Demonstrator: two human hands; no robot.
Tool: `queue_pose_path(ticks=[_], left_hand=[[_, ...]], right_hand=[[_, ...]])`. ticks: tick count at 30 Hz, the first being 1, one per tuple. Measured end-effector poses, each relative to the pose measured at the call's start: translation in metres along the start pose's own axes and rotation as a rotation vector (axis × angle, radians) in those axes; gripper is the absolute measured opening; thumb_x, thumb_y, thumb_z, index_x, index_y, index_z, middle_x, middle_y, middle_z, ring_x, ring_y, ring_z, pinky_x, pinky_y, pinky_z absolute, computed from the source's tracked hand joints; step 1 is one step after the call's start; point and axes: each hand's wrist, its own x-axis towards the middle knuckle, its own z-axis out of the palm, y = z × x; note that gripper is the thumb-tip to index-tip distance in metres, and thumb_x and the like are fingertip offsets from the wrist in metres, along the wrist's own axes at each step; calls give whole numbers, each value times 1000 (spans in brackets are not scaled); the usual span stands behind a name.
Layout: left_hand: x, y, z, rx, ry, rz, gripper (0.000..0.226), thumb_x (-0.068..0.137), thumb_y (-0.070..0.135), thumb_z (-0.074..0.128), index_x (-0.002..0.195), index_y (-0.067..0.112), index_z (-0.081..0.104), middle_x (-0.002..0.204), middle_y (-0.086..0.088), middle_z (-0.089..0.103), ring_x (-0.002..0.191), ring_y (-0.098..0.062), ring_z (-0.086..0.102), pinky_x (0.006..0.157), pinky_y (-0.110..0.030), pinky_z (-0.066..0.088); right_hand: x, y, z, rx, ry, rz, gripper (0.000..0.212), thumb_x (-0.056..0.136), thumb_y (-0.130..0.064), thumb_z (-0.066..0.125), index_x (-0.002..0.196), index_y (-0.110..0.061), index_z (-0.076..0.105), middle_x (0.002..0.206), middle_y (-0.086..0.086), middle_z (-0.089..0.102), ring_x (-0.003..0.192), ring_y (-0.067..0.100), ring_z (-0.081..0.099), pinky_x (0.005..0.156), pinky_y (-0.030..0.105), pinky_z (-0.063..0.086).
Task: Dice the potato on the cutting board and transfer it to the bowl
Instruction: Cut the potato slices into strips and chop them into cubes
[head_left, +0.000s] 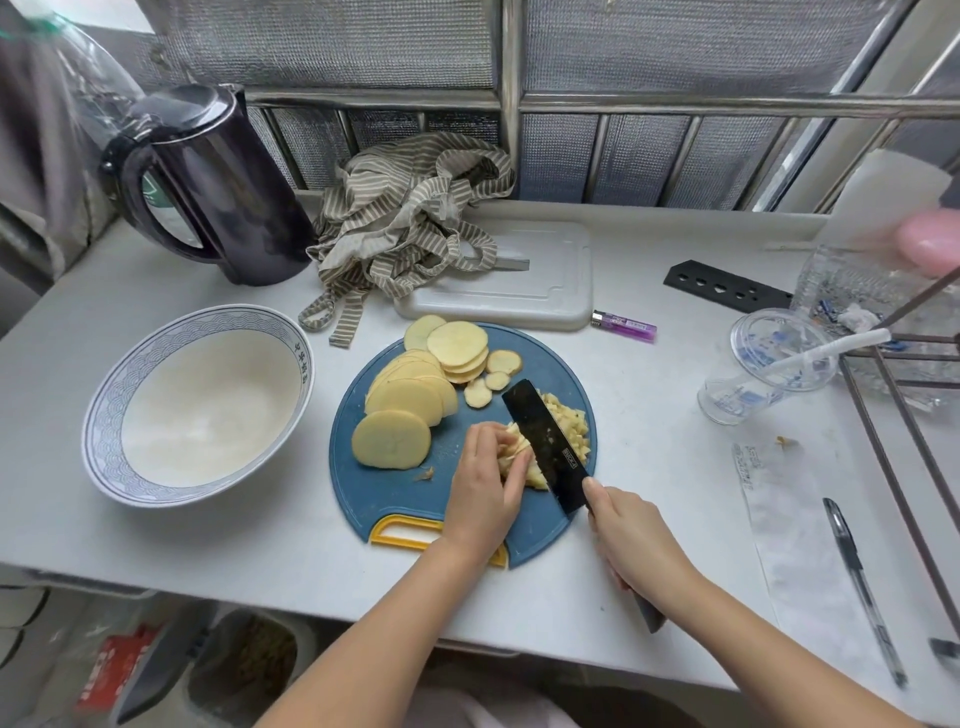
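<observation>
A round blue cutting board (395, 488) with a yellow handle lies in the middle of the table. Pale potato slices (415, 395) fan across its left and far side. My left hand (483, 483) holds down a small stack of potato strips (519, 452) with curled fingers. My right hand (628, 545) grips the handle of a black cleaver (545, 441), whose blade stands against the strips. Diced potato (571, 421) is piled on the blade's right. A white bowl (119, 389) with a blue patterned rim sits empty to the left of the board.
A dark kettle (218, 182) stands at the back left. A striped cloth (405, 223) lies on a white board (545, 280) behind. A purple lighter (623, 325), a black strip (727, 286), a plastic cup (769, 369), a metal rack (904, 467) and a pen (862, 587) are to the right.
</observation>
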Motion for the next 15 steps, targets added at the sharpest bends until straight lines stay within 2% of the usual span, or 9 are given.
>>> queue_pose_path(ticks=[5,9,15], left_hand=[[0,2,-1,-34,-6,2,28,92,36,50,99,8,52,102,-1,48,95,0,46,80,-5,36],[-1,2,-2,-38,9,-8,23,95,27,45,101,7,55,103,0,49,98,1,46,84,-6,34],[0,1,-3,-10,29,17,17,95,20,49,100,6,57,102,-2,48,97,4,45,83,-5,35]], right_hand=[[-9,5,-2,17,50,-58,48,103,-42,29,65,-17,43,65,-1,51,62,15,48,60,30,35],[-18,1,-4,1,87,-112,45,102,-42,30,66,-18,44,66,-2,51,64,13,48,59,23,35],[-27,-5,-3,-85,119,-164,42,102,-44,29,70,-21,43,66,0,53,65,19,51,59,32,38]])
